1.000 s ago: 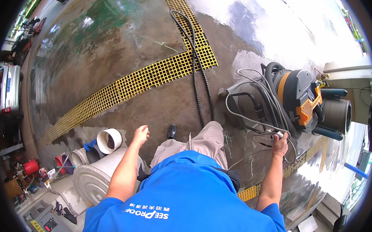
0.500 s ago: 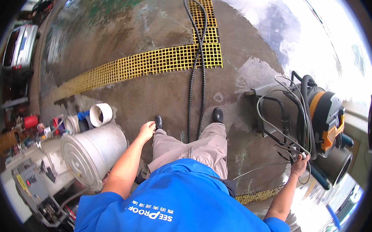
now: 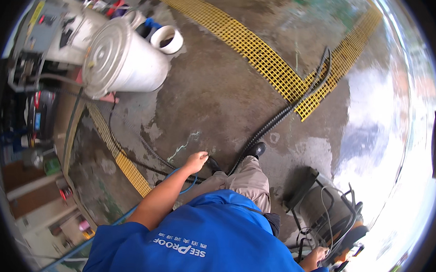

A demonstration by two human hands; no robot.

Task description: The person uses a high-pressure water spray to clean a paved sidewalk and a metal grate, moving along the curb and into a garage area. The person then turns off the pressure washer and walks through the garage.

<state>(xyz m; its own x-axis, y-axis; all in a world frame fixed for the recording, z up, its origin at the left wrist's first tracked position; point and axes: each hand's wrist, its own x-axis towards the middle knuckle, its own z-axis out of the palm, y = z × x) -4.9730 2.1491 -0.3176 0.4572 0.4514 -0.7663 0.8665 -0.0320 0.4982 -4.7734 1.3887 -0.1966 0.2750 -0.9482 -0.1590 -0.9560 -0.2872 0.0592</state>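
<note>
My right hand (image 3: 315, 258), at the lower right, is closed on the looped grey cable (image 3: 329, 216) on an industrial vacuum cleaner (image 3: 322, 201). The cleaner has a grey drum and a black and orange head, and stands beside and slightly behind me. In front of my body hangs my left hand (image 3: 196, 161), its fingers curled and nothing visible in them. A thin blue hose (image 3: 190, 185) runs below the left wrist, apart from the fingers as far as I can see.
Black ribbed hose (image 3: 272, 124) lies by my shoes and crosses the yellow floor grating (image 3: 261, 48). A large white lidded barrel (image 3: 143, 64) stands at upper left near a grey machine (image 3: 38, 23). Another grating strip (image 3: 131, 173) and low cabinets (image 3: 44, 216) are at left.
My body and view have turned left. The barrel now appears farther up, and the vacuum cleaner lower right. My right hand keeps its grip on the cable; my left hand stays in front.
</note>
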